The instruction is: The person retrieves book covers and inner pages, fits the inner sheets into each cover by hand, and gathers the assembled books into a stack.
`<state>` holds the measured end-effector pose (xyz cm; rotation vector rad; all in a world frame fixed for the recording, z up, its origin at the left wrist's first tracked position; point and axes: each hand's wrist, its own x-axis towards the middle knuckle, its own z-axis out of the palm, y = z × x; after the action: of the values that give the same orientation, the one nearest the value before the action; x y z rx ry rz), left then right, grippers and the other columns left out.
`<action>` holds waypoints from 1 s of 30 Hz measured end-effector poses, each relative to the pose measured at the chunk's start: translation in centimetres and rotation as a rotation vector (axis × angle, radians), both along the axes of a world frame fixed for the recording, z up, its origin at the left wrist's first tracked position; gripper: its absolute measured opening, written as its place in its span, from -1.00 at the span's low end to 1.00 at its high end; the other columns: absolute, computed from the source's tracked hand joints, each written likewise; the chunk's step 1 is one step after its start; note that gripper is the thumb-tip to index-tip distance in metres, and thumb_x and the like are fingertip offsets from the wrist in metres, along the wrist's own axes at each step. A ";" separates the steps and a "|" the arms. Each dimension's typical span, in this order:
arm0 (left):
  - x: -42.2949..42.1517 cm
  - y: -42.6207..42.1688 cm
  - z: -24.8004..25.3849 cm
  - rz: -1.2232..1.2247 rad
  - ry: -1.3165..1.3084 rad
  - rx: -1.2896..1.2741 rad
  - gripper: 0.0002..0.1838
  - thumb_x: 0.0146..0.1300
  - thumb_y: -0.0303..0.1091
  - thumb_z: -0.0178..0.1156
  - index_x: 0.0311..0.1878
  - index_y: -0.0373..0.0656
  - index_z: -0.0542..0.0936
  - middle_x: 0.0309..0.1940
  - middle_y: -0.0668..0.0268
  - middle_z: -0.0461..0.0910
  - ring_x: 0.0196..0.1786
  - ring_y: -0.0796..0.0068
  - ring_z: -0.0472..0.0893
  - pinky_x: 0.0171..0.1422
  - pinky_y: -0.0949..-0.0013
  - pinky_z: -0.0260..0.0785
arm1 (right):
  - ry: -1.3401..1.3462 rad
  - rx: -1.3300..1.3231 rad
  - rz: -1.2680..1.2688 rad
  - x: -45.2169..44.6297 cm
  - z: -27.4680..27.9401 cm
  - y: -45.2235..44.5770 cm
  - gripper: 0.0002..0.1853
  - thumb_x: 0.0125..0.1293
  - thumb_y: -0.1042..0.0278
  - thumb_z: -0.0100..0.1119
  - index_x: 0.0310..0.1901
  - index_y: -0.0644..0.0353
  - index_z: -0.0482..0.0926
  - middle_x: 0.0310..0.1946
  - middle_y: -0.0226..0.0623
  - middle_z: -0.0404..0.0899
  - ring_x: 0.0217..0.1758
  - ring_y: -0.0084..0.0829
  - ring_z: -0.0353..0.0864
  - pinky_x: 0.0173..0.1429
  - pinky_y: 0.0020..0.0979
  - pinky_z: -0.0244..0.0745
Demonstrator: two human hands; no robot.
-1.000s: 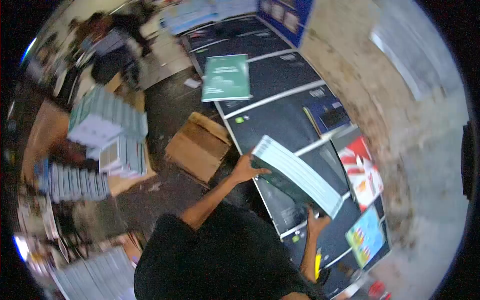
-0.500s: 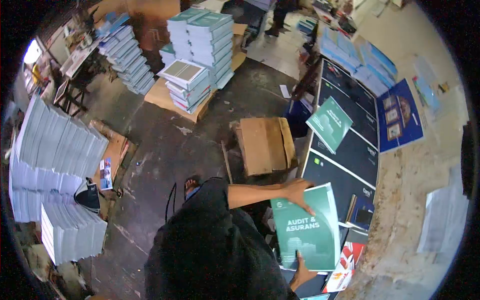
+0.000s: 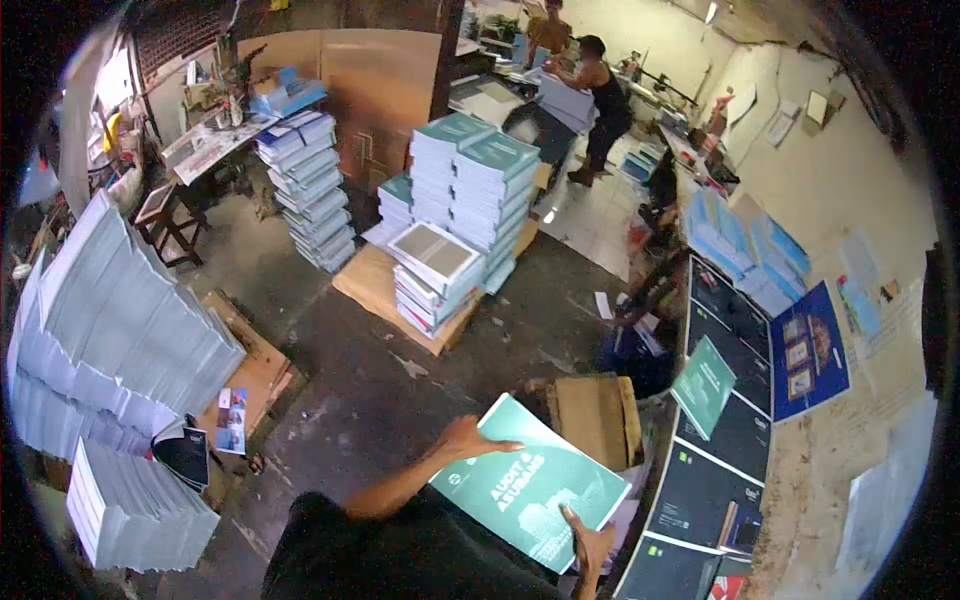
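The person has a green-covered book [image 3: 525, 490] gripped in both hands, just this side of the open-floor cardboard box [image 3: 597, 415] and a little to its left, tilted so the cover faces up with "AUDIT & ASURANS" running slantwise across it. The left hand [image 3: 468, 440] is closed on the edge farther from the body, its thumb laid flat over the cover; the right hand [image 3: 592, 545] grips the opposite end, its thumb pressed onto the cover too. Whether that's a single volume or the top of a bundle, I can't tell from here. To the right of the box runs a long black-topped table [image 3: 690, 515] crossed by white lines, and on its edge nearer the box lies another green book [image 3: 704, 387] with a similar cover. Beyond the box, off to its left, a tall stack of green-covered books [image 3: 475, 195] rises from a brown sheet [image 3: 365, 290], with a lower pile [image 3: 435, 255] right in front of it. Well left of the box stand big piles of pale paper [image 3: 130, 310]. A blue panel [image 3: 810, 350] stands to the right of the box, across the table, and far beyond the box two people [image 3: 597, 95] are beside a large pale sheet [image 3: 568, 103].
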<state>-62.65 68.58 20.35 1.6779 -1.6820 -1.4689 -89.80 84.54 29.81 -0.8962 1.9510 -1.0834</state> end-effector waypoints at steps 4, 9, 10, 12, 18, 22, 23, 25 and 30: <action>9.1 1.7 0.2 0.259 0.092 -0.088 -0.03 -0.22 0.53 0.39 0.05 -0.17 0.70 -0.06 -0.01 0.71 0.03 0.06 0.71 0.15 0.10 0.53 | 0.064 0.137 0.232 4.4 -1.5 -6.6 -0.32 -0.17 0.12 0.68 -0.06 0.42 0.65 -0.15 -0.04 0.74 -0.14 -0.29 0.74 0.01 -0.29 0.62; 14.9 2.2 2.0 0.494 0.056 0.018 -0.15 -0.13 0.36 0.47 0.06 -0.19 0.68 -0.05 0.03 0.71 0.05 0.14 0.71 0.17 0.16 0.52 | 0.015 -0.041 0.546 9.8 -0.8 -14.4 -0.44 -0.05 0.29 0.64 -0.05 0.46 0.65 -0.20 -0.13 0.74 -0.20 -0.36 0.73 -0.04 -0.31 0.65; 16.0 1.6 2.0 0.584 0.090 0.041 -0.19 -0.10 0.28 0.51 0.07 -0.21 0.67 -0.05 0.05 0.72 0.05 0.19 0.71 0.18 0.19 0.52 | 0.032 -0.055 0.590 10.8 -1.3 -16.2 -0.38 -0.08 0.19 0.66 -0.04 0.43 0.65 -0.18 -0.11 0.74 -0.17 -0.31 0.74 0.00 -0.27 0.65; 17.8 0.2 1.2 0.679 0.150 -0.063 -0.22 -0.08 0.21 0.54 0.08 -0.22 0.65 -0.05 0.07 0.72 0.04 0.22 0.71 0.18 0.21 0.52 | 0.018 0.082 0.665 13.0 -1.1 -19.9 -0.32 -0.12 0.04 0.68 -0.05 0.39 0.68 -0.18 -0.08 0.75 -0.15 -0.29 0.76 0.05 -0.25 0.65; 24.3 -8.3 1.4 0.827 0.138 -0.240 -0.32 0.08 0.04 0.50 0.14 -0.24 0.59 -0.07 0.13 0.72 -0.01 0.33 0.70 0.14 0.27 0.51 | 0.146 -0.105 0.766 20.7 0.5 -33.5 -0.40 -0.11 0.01 0.67 -0.18 0.36 0.72 -0.29 -0.15 0.76 -0.24 -0.39 0.75 -0.02 -0.30 0.64; 25.6 -13.9 3.2 0.987 0.156 -0.256 -0.36 0.26 0.11 0.33 0.14 -0.28 0.58 -0.09 0.15 0.72 -0.04 0.37 0.68 0.07 0.28 0.50 | 0.288 0.005 0.860 21.9 -1.4 -42.4 -0.44 -0.10 -0.04 0.65 -0.27 0.32 0.74 -0.34 -0.14 0.76 -0.27 -0.38 0.76 -0.09 -0.27 0.63; 26.3 -14.9 3.4 1.061 0.130 -0.294 -0.34 0.28 0.16 0.29 0.14 -0.29 0.58 -0.10 0.15 0.72 -0.07 0.37 0.68 0.04 0.28 0.51 | 0.311 -0.033 0.899 22.8 -2.0 -44.3 -0.45 -0.11 -0.04 0.65 -0.28 0.32 0.75 -0.36 -0.13 0.76 -0.28 -0.37 0.76 -0.10 -0.26 0.63; 28.3 -16.5 4.2 1.018 0.078 -0.042 -0.32 0.32 0.19 0.23 0.18 -0.28 0.55 -0.10 0.11 0.70 -0.11 0.36 0.66 -0.02 0.23 0.50 | 0.347 -0.241 0.976 24.4 -3.1 -47.1 -0.44 -0.12 -0.07 0.66 -0.30 0.32 0.75 -0.36 -0.16 0.76 -0.28 -0.36 0.76 -0.09 -0.24 0.62; 32.3 -20.3 3.2 1.181 0.186 -0.238 -0.29 0.29 0.20 0.26 0.15 -0.34 0.54 -0.10 0.08 0.68 -0.08 0.34 0.65 0.02 0.25 0.50 | 0.234 0.067 1.048 31.0 -3.4 -54.4 -0.37 -0.11 -0.20 0.61 -0.20 0.23 0.74 -0.27 -0.19 0.77 -0.23 -0.32 0.78 -0.05 -0.25 0.66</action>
<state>-30.37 48.28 23.54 1.7758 -0.4764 -0.7444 -58.83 30.18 26.37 -1.7633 1.3123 -0.2933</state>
